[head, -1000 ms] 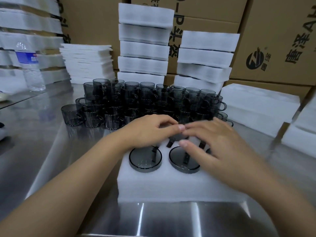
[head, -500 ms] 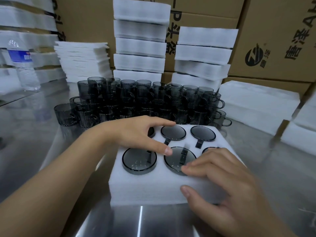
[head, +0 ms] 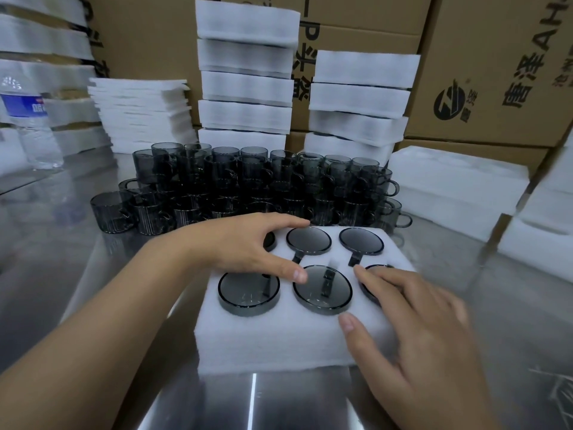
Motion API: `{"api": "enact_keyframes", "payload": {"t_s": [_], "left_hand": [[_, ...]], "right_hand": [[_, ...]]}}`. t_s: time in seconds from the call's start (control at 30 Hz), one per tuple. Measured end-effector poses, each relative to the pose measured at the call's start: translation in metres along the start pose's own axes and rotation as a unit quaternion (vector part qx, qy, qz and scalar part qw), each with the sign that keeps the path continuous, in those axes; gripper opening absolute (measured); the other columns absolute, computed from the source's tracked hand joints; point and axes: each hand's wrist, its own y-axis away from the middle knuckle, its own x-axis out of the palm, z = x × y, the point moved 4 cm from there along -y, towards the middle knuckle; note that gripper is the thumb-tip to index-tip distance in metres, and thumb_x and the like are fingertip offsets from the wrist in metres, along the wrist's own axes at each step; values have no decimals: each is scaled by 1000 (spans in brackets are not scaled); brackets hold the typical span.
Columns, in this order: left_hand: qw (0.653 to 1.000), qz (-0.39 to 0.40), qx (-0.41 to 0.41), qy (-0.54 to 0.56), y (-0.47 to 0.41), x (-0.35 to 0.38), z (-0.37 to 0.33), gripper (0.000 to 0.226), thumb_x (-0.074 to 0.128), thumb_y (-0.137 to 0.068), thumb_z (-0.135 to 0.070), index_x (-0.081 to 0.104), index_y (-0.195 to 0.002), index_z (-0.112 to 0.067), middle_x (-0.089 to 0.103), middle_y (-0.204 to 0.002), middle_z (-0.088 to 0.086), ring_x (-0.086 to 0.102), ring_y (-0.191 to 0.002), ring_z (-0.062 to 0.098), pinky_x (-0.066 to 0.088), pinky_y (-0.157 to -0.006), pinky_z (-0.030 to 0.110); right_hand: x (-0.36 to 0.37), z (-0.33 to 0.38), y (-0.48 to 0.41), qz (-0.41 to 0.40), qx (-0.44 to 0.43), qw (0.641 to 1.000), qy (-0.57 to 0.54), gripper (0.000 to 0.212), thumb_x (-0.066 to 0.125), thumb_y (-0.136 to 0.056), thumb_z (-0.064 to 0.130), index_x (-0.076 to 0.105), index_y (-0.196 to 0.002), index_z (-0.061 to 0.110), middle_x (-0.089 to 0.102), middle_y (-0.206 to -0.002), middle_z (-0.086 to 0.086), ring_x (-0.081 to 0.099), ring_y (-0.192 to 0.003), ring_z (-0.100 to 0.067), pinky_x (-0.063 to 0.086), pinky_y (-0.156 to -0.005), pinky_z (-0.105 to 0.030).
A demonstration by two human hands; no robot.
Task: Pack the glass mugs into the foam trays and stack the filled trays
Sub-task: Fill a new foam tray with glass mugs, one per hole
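A white foam tray (head: 273, 342) sits on the steel table in front of me, its pockets filled with upside-down smoky glass mugs (head: 322, 289). My left hand (head: 245, 243) lies spread across the tray's back-left part, covering one mug, with its thumb tip between the two front mugs. My right hand (head: 412, 318) rests on the tray's front-right corner, fingers over the front-right mug and thumb on the foam top near the front edge. Behind the tray stands a dense group of loose smoky glass mugs (head: 248, 187).
Two stacks of filled foam trays (head: 245, 88) rise behind the loose mugs, before cardboard boxes (head: 483, 66). A pile of thin foam sheets (head: 139, 113) and a water bottle (head: 31, 125) stand at the left. More foam blocks (head: 455, 184) lie at the right.
My hands have moved apart from the tray's middle: the left stays over the back-left mugs, the right slid to the front-right corner. The view has moved closer to the tray.
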Motion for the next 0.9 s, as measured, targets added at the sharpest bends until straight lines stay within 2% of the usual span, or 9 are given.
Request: {"api": "enact_keyframes", "payload": {"t_s": [0.13, 0.27, 0.4, 0.47, 0.57, 0.8, 0.9], "left_hand": [[1000, -6, 10, 9, 1, 0, 0, 95, 62, -44, -83, 34, -132, -61, 30, -136, -38, 26, -131, -7, 23, -104, 20], [1000, -3, 25, 16, 2, 1, -2, 77, 64, -44, -83, 37, -115, -70, 33, -139, -36, 28, -133, -5, 25, -111, 26], [999, -4, 35, 10, 1, 1, -1, 72, 63, -42, -85, 36, -109, -73, 33, -141, -35, 29, -134, -4, 26, -115, 32], [999, -6, 39, 9, 1, 1, -2, 74, 63, -41, -85, 37, -109, -74, 34, -141, -34, 30, -134, -4, 26, -115, 33], [999, -11, 49, 11, 0, 0, -2, 73, 64, -40, -85, 38, -107, -73, 35, -136, -37, 30, -132, -5, 26, -113, 30], [998, -22, 54, 3, -2, -1, -2, 74, 63, -39, -86, 38, -108, -73, 35, -134, -39, 31, -130, -6, 28, -108, 24], [998, -42, 49, -24, 3, -5, -8, 90, 62, -42, -87, 41, -125, -60, 35, -133, -36, 33, -129, -4, 29, -109, 25]], "right_hand": [[0, 0, 0, -2, -5, 1000, 5, 52, 47, -79, 50, 72, -108, 14, 64, -89, 4, 51, -86, -11, 30, -86, -28], [-1, 0, 1, -1, -5, 1000, 15, 50, 46, -80, 50, 72, -107, 17, 64, -82, 7, 52, -80, -13, 31, -84, -29], [-2, 0, 1, -3, -6, 1000, 8, 47, 47, -80, 51, 71, -110, 24, 60, -76, 10, 52, -74, -14, 33, -84, -31], [-2, 0, 1, 0, -15, 1000, 10, 48, 48, -79, 53, 68, -116, 29, 57, -74, 11, 48, -73, -11, 34, -83, -33], [-1, -1, 2, -2, -24, 1000, 12, 48, 50, -77, 57, 72, -109, 29, 59, -75, 10, 49, -73, -11, 36, -84, -36], [-1, -3, 2, -9, -26, 1000, 8, 46, 53, -75, 58, 74, -105, 31, 60, -74, 10, 52, -70, -13, 35, -83, -32], [-2, -2, 0, -4, -32, 999, 5, 48, 53, -74, 58, 73, -108, 30, 60, -74, 10, 46, -74, -9, 35, -85, -34]]}}
